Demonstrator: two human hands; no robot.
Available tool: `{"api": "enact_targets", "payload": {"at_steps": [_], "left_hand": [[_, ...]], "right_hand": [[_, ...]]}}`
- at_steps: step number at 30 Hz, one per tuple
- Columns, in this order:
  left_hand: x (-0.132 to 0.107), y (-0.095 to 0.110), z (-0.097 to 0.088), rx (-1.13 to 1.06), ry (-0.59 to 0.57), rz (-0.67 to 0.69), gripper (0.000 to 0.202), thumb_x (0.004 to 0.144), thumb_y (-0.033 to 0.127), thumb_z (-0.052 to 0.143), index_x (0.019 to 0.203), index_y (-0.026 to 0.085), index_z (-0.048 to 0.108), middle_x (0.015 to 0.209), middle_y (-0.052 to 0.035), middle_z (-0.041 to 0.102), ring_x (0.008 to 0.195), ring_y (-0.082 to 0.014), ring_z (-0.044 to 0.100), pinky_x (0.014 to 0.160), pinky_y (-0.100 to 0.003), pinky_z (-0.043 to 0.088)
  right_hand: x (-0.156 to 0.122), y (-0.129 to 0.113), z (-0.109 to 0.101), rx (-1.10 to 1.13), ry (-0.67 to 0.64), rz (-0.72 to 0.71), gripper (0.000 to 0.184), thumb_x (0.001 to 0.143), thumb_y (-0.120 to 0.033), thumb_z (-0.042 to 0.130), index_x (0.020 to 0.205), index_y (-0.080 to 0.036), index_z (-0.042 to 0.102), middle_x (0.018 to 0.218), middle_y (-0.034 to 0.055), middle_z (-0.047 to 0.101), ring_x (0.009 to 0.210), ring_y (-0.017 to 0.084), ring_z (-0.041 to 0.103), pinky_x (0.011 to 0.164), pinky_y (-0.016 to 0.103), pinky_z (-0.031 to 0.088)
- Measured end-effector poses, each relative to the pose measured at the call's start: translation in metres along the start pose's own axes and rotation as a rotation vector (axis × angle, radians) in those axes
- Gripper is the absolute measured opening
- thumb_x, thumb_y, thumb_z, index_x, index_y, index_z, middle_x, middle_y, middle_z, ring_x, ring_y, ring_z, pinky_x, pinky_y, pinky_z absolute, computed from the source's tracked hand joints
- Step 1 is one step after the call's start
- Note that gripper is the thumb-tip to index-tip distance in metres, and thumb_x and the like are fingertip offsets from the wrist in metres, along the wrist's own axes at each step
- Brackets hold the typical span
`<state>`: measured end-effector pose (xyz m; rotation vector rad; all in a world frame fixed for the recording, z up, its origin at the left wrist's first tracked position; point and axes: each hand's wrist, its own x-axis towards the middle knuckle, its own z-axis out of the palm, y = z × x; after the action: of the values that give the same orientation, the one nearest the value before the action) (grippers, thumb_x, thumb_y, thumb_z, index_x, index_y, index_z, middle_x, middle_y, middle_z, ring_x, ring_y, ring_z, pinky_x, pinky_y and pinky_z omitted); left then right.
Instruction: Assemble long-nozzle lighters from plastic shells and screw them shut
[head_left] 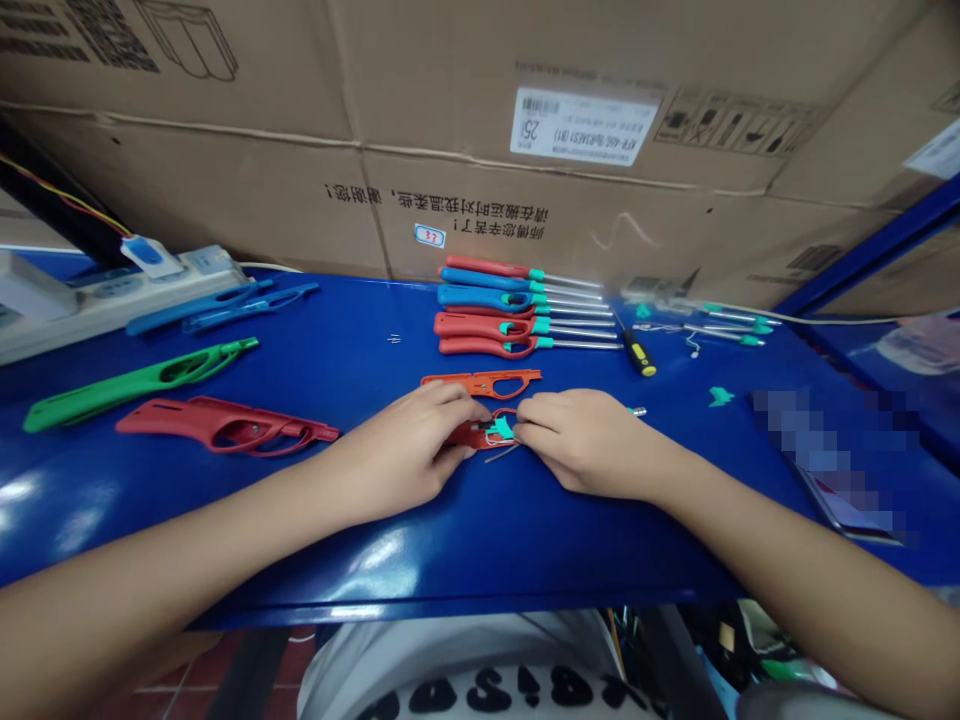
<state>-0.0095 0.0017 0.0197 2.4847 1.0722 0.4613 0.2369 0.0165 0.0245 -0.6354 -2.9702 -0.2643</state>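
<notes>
Between my two hands lies a red lighter handle half [469, 436], with a teal trigger [501, 430] and thin wires in it. My left hand [420, 440] is closed around its left end, thumb below and fingers above. My right hand [581, 440] pinches at the right end, where a metal tube tip [637, 411] shows past the knuckles. Its fingers hide most of that end. Just behind my hands rests an orange handle half [487, 383]. Farther back, several assembled red and blue stick lighters [484, 328] lie in a row, metal tubes pointing right.
Green [142, 385], red [225, 425] and blue handle shells [225, 305] lie left, near a power strip [127, 300]. A screwdriver [637, 352], metal tubes with teal parts [724, 325], a teal trigger piece [721, 397] and a phone [840, 480] lie right. Cardboard [285, 200] stands behind.
</notes>
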Motion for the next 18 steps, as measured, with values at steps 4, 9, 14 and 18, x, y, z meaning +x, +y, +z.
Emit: {"api": "enact_targets", "payload": {"at_steps": [4, 9, 14, 18], "left_hand": [[0.0, -0.001, 0.0, 0.07, 0.022, 0.055, 0.03, 0.094, 0.012, 0.059, 0.123, 0.017, 0.062, 0.123, -0.0097, 0.067, 0.12, -0.0251, 0.059, 0.104, -0.042, 0.05], [0.001, -0.001, 0.001, 0.158, 0.008, 0.1, 0.037, 0.099, 0.017, 0.054, 0.136, 0.019, 0.056, 0.131, -0.0095, 0.064, 0.123, -0.025, 0.057, 0.106, -0.042, 0.049], [0.001, -0.002, 0.005, 0.277, -0.035, 0.149, 0.044, 0.102, 0.017, 0.046, 0.145, 0.023, 0.051, 0.126, -0.0119, 0.062, 0.114, -0.0279, 0.057, 0.097, -0.046, 0.052], [0.0, -0.001, 0.007, 0.358, -0.056, 0.173, 0.057, 0.095, 0.006, 0.046, 0.149, 0.024, 0.048, 0.124, -0.014, 0.058, 0.11, -0.03, 0.056, 0.091, -0.047, 0.053]], "right_hand": [[0.002, -0.003, -0.004, -0.058, -0.062, 0.005, 0.016, 0.091, -0.009, 0.055, 0.095, -0.01, 0.071, 0.089, 0.0091, 0.068, 0.078, 0.021, 0.061, 0.061, 0.033, 0.037], [-0.004, 0.005, -0.006, 0.019, 0.086, 0.054, 0.024, 0.099, -0.019, 0.052, 0.106, -0.013, 0.074, 0.096, 0.0086, 0.074, 0.083, 0.021, 0.066, 0.069, 0.033, 0.044], [-0.017, 0.032, -0.011, 0.04, 0.225, 0.295, 0.028, 0.101, -0.027, 0.05, 0.112, -0.017, 0.074, 0.105, 0.0075, 0.076, 0.094, 0.023, 0.07, 0.08, 0.034, 0.051], [-0.033, 0.066, -0.015, -0.053, 0.247, 0.615, 0.031, 0.099, -0.029, 0.048, 0.113, -0.017, 0.073, 0.11, 0.0104, 0.074, 0.102, 0.028, 0.068, 0.087, 0.039, 0.053]]}}
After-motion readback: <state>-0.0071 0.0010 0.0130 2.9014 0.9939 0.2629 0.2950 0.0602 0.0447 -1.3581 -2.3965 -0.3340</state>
